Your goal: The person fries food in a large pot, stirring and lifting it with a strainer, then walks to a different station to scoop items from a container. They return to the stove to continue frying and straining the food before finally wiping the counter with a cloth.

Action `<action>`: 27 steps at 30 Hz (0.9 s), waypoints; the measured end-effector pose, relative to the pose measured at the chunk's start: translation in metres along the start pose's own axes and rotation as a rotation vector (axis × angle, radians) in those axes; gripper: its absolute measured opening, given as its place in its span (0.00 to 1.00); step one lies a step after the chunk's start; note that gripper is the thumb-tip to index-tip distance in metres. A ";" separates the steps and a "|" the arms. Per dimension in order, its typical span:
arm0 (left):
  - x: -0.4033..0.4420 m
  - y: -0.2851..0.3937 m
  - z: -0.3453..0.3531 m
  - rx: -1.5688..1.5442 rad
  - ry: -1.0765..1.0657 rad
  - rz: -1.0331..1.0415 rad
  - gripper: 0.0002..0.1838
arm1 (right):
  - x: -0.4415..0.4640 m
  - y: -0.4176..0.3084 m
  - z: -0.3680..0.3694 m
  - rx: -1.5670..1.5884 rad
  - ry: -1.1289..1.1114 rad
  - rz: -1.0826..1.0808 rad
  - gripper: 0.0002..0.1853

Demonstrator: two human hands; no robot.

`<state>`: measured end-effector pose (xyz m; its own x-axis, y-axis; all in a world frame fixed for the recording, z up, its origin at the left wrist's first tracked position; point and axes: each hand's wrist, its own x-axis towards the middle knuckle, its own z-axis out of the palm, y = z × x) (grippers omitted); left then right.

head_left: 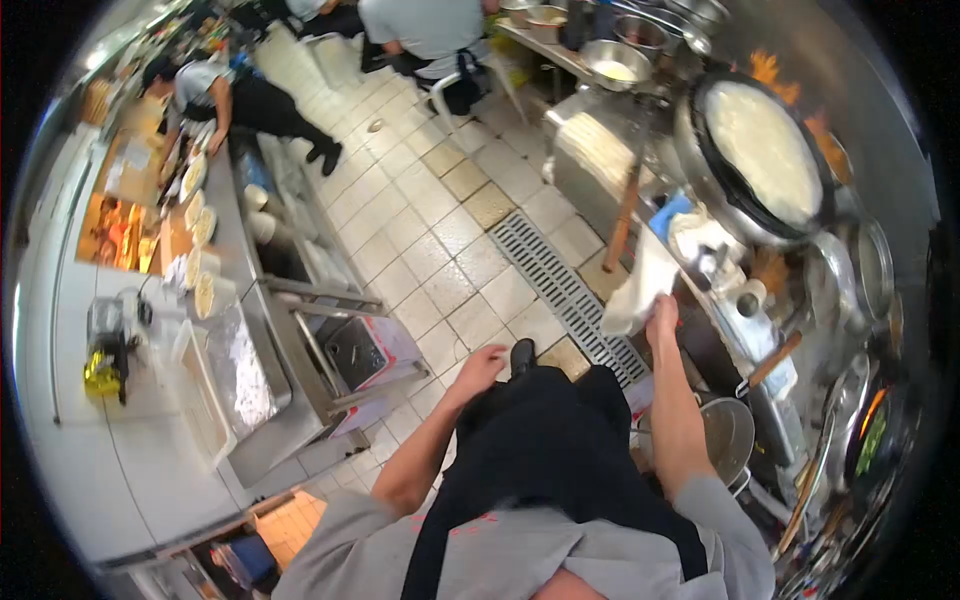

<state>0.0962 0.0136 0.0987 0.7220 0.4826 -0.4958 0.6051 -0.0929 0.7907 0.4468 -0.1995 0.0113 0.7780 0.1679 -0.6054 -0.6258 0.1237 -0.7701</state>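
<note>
My right hand [663,322] is closed on a white cloth [642,287], which hangs in front of the stove counter. Free of any object, my left hand [484,368] hovers over the tiled floor near my black shoe, its fingers partly spread. Beyond the cloth, a wooden handle [622,222] sticks out from the counter. A large round pan [765,150] filled with a pale, creamy mass sits over flames at the upper right. Below the cloth, at the stove's side, is a metal pot [727,437].
A co-worker [205,90] leans over the left counter, beside several white bowls; other people are at the top. A metal tray [250,370] lies on that counter. A drain grate [560,285] crosses the floor. At right, a wok [880,430] holds green food.
</note>
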 end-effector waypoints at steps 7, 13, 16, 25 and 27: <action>0.087 0.083 0.046 0.191 -0.069 0.397 0.20 | -0.066 -0.026 0.032 0.015 -0.268 0.136 0.28; 0.084 0.087 0.092 0.202 -0.293 0.266 0.22 | -0.087 0.010 -0.002 -0.233 -0.344 0.249 0.26; 0.070 0.081 0.093 0.246 -0.367 0.291 0.23 | -0.077 0.044 -0.023 -0.322 -0.343 0.155 0.22; 0.061 0.072 0.113 0.297 -0.422 0.352 0.25 | -0.133 0.040 -0.001 -0.203 -0.378 0.174 0.17; 0.057 0.091 0.111 0.303 -0.485 0.311 0.25 | -0.141 0.036 -0.002 -0.216 -0.387 0.212 0.16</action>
<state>0.2298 -0.0642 0.1018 0.9053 -0.0477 -0.4220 0.3601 -0.4404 0.8224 0.3149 -0.2204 0.0686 0.5318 0.5239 -0.6653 -0.7107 -0.1511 -0.6871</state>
